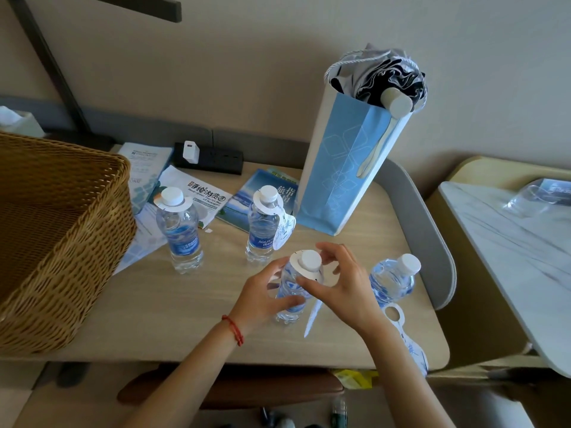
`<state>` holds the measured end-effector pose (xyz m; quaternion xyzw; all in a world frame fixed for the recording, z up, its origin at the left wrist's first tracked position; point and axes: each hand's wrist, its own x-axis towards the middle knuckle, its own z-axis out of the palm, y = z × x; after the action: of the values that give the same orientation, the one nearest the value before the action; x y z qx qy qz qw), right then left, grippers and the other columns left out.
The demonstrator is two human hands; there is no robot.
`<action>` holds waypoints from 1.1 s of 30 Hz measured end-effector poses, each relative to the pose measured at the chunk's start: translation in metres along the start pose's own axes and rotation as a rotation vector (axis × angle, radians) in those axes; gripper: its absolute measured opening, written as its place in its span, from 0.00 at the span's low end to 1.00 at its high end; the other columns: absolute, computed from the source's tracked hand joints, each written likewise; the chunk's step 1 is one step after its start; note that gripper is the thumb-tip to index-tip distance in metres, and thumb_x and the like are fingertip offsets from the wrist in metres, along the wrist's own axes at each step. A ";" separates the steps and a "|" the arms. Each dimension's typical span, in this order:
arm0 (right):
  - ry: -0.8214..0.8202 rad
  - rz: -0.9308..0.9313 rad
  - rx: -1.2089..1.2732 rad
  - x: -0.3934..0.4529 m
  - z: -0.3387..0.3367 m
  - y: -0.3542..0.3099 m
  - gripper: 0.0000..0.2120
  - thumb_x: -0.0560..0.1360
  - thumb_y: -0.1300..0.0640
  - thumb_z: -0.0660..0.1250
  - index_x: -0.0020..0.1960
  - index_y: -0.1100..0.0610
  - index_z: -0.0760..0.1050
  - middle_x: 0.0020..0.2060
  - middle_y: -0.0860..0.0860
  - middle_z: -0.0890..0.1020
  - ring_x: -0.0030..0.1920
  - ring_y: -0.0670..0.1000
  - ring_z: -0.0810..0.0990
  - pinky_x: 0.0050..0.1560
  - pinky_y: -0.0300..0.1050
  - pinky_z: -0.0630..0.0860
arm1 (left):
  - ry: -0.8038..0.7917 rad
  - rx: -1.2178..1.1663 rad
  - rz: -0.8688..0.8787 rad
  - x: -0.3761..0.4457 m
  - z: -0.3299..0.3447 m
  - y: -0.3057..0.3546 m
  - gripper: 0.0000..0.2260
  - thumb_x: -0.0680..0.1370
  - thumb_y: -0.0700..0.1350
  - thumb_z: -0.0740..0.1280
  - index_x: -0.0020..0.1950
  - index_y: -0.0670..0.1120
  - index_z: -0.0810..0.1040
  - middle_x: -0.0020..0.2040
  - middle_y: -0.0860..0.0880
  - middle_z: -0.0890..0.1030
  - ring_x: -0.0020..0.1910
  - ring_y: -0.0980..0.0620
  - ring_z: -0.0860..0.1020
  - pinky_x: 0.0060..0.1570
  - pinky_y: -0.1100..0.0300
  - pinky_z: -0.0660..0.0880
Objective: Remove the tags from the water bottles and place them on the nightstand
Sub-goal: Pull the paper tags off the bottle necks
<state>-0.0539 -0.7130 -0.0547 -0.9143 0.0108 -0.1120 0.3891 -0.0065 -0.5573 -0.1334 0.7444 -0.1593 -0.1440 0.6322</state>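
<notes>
Several clear water bottles with white caps stand on the wooden nightstand. My left hand grips the body of the front bottle. My right hand pinches the white paper tag ringed around that bottle's neck. Behind it, the left bottle and the middle bottle each wear a neck tag. The right bottle has a bare neck. A loose tag lies flat near the nightstand's right edge, partly under my right forearm.
A large wicker basket fills the left side. A tall blue paper bag with a folded umbrella stands at the back. Brochures and a black power strip lie behind the bottles. A marble-topped table stands to the right.
</notes>
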 end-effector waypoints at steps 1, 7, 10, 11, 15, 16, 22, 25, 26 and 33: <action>-0.003 -0.005 0.000 0.001 0.000 0.000 0.28 0.63 0.48 0.76 0.60 0.51 0.70 0.47 0.45 0.76 0.49 0.38 0.73 0.46 0.23 0.64 | -0.003 0.004 -0.002 0.000 0.000 0.000 0.29 0.62 0.53 0.78 0.58 0.65 0.70 0.56 0.64 0.77 0.56 0.66 0.75 0.53 0.67 0.74; -0.012 0.013 0.077 0.001 -0.003 0.000 0.28 0.62 0.49 0.77 0.59 0.50 0.71 0.47 0.46 0.76 0.49 0.38 0.73 0.44 0.24 0.66 | -0.006 0.005 -0.013 0.000 -0.001 0.001 0.29 0.60 0.56 0.76 0.58 0.65 0.70 0.56 0.65 0.77 0.57 0.65 0.74 0.55 0.63 0.74; -0.020 0.028 0.119 0.001 -0.004 -0.001 0.28 0.62 0.50 0.78 0.59 0.50 0.72 0.48 0.46 0.76 0.49 0.39 0.73 0.44 0.25 0.67 | -0.006 0.012 -0.019 0.000 -0.001 0.002 0.29 0.59 0.60 0.75 0.57 0.67 0.70 0.55 0.66 0.77 0.57 0.65 0.74 0.55 0.63 0.74; -0.020 0.032 0.133 0.000 -0.004 -0.001 0.28 0.62 0.50 0.78 0.58 0.49 0.72 0.48 0.45 0.76 0.48 0.39 0.73 0.44 0.25 0.67 | -0.008 0.016 -0.018 0.000 -0.001 0.002 0.29 0.59 0.60 0.75 0.57 0.68 0.69 0.55 0.67 0.76 0.57 0.66 0.73 0.55 0.63 0.74; 0.021 0.052 0.217 0.000 -0.003 -0.003 0.23 0.63 0.54 0.77 0.53 0.42 0.72 0.48 0.43 0.77 0.47 0.40 0.74 0.43 0.28 0.68 | 0.004 0.018 -0.010 -0.001 -0.001 0.004 0.29 0.58 0.60 0.75 0.57 0.67 0.69 0.56 0.65 0.76 0.58 0.62 0.74 0.55 0.64 0.74; 0.034 0.058 0.236 0.000 -0.002 -0.003 0.22 0.64 0.55 0.77 0.52 0.40 0.71 0.48 0.43 0.78 0.46 0.40 0.74 0.43 0.29 0.69 | 0.005 0.015 -0.008 -0.001 -0.001 0.004 0.29 0.58 0.60 0.75 0.57 0.67 0.69 0.56 0.64 0.77 0.58 0.61 0.75 0.55 0.64 0.74; 0.054 0.090 0.283 0.002 -0.002 -0.001 0.22 0.64 0.55 0.77 0.52 0.40 0.72 0.48 0.47 0.79 0.45 0.42 0.76 0.42 0.30 0.71 | -0.007 0.027 -0.007 -0.001 -0.001 0.005 0.28 0.59 0.61 0.75 0.55 0.71 0.70 0.55 0.67 0.76 0.58 0.61 0.75 0.55 0.66 0.74; 0.063 0.127 0.338 0.002 -0.004 0.005 0.21 0.64 0.55 0.77 0.53 0.43 0.74 0.47 0.46 0.80 0.44 0.43 0.77 0.43 0.34 0.73 | 0.003 0.029 -0.017 -0.001 -0.001 0.005 0.28 0.58 0.63 0.75 0.55 0.73 0.69 0.54 0.67 0.76 0.58 0.62 0.75 0.54 0.66 0.74; 0.073 0.140 0.357 0.002 -0.005 0.008 0.21 0.64 0.55 0.77 0.54 0.45 0.74 0.46 0.45 0.80 0.43 0.43 0.77 0.43 0.35 0.74 | 0.001 0.031 -0.017 -0.001 -0.001 0.005 0.29 0.58 0.63 0.75 0.55 0.73 0.69 0.55 0.66 0.77 0.58 0.62 0.74 0.54 0.66 0.73; 0.155 0.236 0.336 -0.019 -0.011 0.044 0.21 0.64 0.55 0.76 0.52 0.40 0.73 0.44 0.45 0.79 0.38 0.41 0.76 0.42 0.32 0.75 | -0.001 0.017 -0.012 -0.003 0.000 0.007 0.28 0.58 0.60 0.75 0.56 0.70 0.70 0.56 0.63 0.78 0.57 0.60 0.76 0.57 0.62 0.73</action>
<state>-0.0722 -0.7489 -0.0826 -0.8177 0.1286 -0.1358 0.5444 -0.0093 -0.5568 -0.1260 0.7505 -0.1565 -0.1471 0.6250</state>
